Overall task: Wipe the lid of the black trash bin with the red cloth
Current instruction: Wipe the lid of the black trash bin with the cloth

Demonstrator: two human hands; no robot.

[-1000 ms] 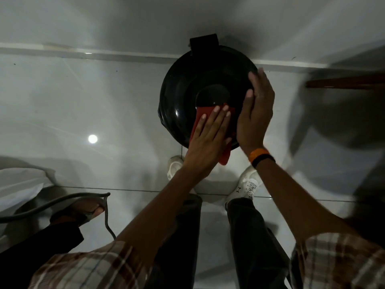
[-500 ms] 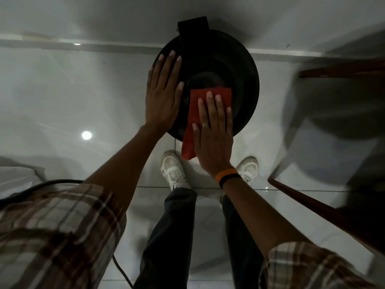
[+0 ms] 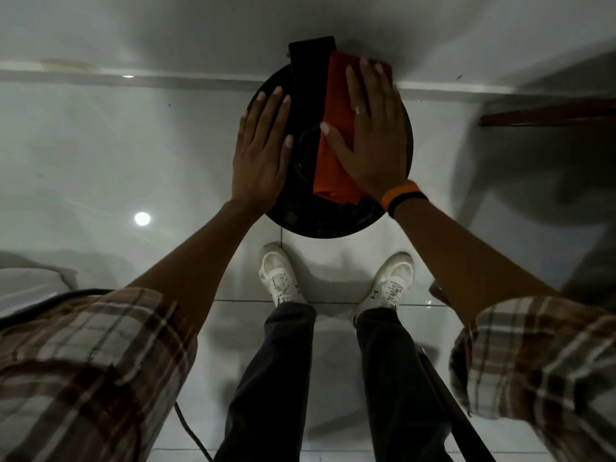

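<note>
The round black trash bin lid (image 3: pixel 320 218) lies below me, against the white wall, with a black hinge strip (image 3: pixel 311 78) running up its middle. My right hand (image 3: pixel 370 138) lies flat, fingers spread, pressing the red cloth (image 3: pixel 333 151) onto the right half of the lid; the cloth reaches the lid's far edge. My left hand (image 3: pixel 260 151) rests flat on the lid's left side, fingers apart, holding nothing. An orange and black band sits on my right wrist.
Glossy white floor tiles (image 3: pixel 100 161) surround the bin. My two white shoes (image 3: pixel 280 278) stand just in front of it. A dark wooden furniture leg (image 3: pixel 546 116) is at the right, a black cable (image 3: pixel 50 301) and a white bag at the left.
The cloth passed from my left hand to my right. My right hand has slid the cloth from the lid's near middle up to its far right edge. The left hand stays on the left side.
</note>
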